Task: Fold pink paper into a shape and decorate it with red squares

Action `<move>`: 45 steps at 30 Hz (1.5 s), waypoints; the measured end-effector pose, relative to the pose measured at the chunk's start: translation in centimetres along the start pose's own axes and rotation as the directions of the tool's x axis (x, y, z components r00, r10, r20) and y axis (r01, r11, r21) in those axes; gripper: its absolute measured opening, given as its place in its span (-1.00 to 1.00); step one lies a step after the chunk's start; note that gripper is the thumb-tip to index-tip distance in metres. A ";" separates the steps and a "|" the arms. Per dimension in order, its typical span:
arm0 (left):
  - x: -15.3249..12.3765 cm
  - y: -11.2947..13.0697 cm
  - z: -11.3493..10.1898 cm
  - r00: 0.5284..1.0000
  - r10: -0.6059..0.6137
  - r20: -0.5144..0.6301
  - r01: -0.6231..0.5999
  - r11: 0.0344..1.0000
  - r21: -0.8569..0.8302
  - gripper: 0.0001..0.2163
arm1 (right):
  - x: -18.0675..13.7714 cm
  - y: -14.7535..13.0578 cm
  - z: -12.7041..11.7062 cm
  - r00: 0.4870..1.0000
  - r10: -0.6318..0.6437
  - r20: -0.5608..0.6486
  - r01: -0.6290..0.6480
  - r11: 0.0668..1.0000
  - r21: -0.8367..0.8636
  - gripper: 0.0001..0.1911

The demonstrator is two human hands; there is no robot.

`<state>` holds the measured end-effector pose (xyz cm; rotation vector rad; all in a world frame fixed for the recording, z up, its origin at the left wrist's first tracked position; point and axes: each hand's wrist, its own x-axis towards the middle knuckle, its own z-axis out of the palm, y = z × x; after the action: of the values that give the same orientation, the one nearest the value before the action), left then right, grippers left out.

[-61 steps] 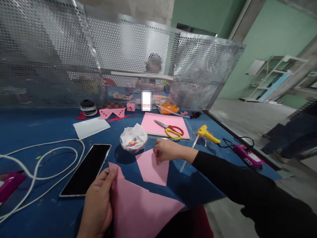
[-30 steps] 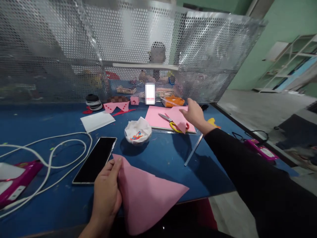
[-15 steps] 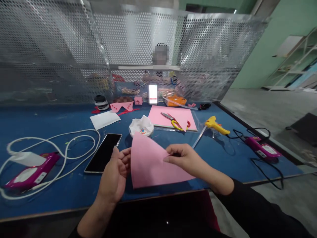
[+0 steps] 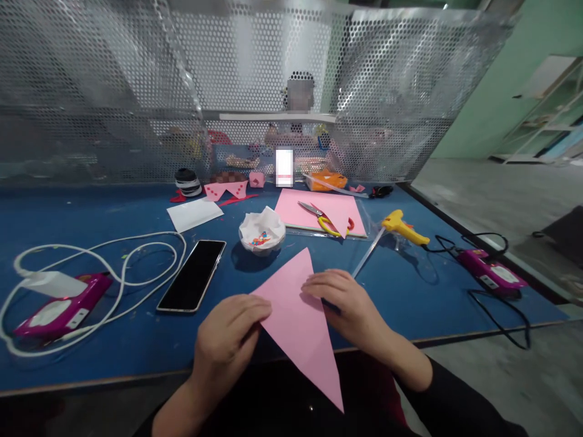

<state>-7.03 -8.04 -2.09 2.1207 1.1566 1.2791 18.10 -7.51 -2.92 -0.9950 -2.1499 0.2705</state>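
A pink sheet of paper [image 4: 298,315], pointed at its top and bottom, is held between my two hands at the table's front edge. My left hand [image 4: 232,337] is closed on its left corner, the thumb hidden beneath. On the right side, my right hand [image 4: 350,309] grips the edge with the fingers lying on top and the thumb out of sight below. Beyond the sheet stands a bowl [image 4: 262,233] lined with white tissue, with small colourful bits inside. Left of it lies a dark-screened phone [image 4: 194,276].
Scissors [image 4: 325,220] lie on a stack of pink paper [image 4: 291,206]. A yellow glue gun [image 4: 404,227] rests at the right. Purple power strips [image 4: 492,270] and a looped white cable [image 4: 121,267] flank the workspace. Behind a perforated screen [image 4: 255,67] sits another person.
The pink paper has turned and come nearer to me, its lower point now past the table edge. My left hand, formerly open beside it, has closed on its corner.
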 end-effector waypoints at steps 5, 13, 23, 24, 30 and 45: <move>-2.5 -1.2 0.9 0.993 -0.085 0.083 0.081 0.996 0.046 -0.71 | -1.9 0.1 1.4 0.983 -0.020 0.181 0.011 0.999 0.050 -0.60; -3.4 -3.2 -0.5 0.991 -0.128 0.039 0.106 0.929 0.355 -0.74 | -2.4 0.2 1.6 0.966 0.247 0.075 -0.252 0.965 0.068 -0.75; -3.4 -3.1 -0.9 0.994 -0.103 0.035 0.084 0.932 0.353 -0.94 | -1.3 -0.4 2.0 0.875 0.482 0.036 -0.484 0.875 0.033 -0.88; -3.4 -3.1 -0.9 0.994 -0.103 0.041 0.082 0.932 0.352 -0.93 | -1.3 -0.4 2.1 0.875 0.483 0.034 -0.485 0.874 0.046 -0.88; -3.1 -3.2 -0.9 0.982 -0.173 0.071 0.135 0.917 0.375 -0.91 | -1.6 -0.5 2.3 0.854 0.520 0.024 -0.521 0.852 0.048 -0.82; -2.6 -3.7 -0.6 0.963 -0.238 0.129 0.162 0.887 0.431 -0.78 | -1.7 -0.5 3.5 0.862 0.501 -0.082 -0.507 0.851 -0.134 -0.72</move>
<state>-9.83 -8.10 -5.74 2.2706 1.6351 0.7773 16.10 -8.70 -6.07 -1.6393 -1.8534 0.3327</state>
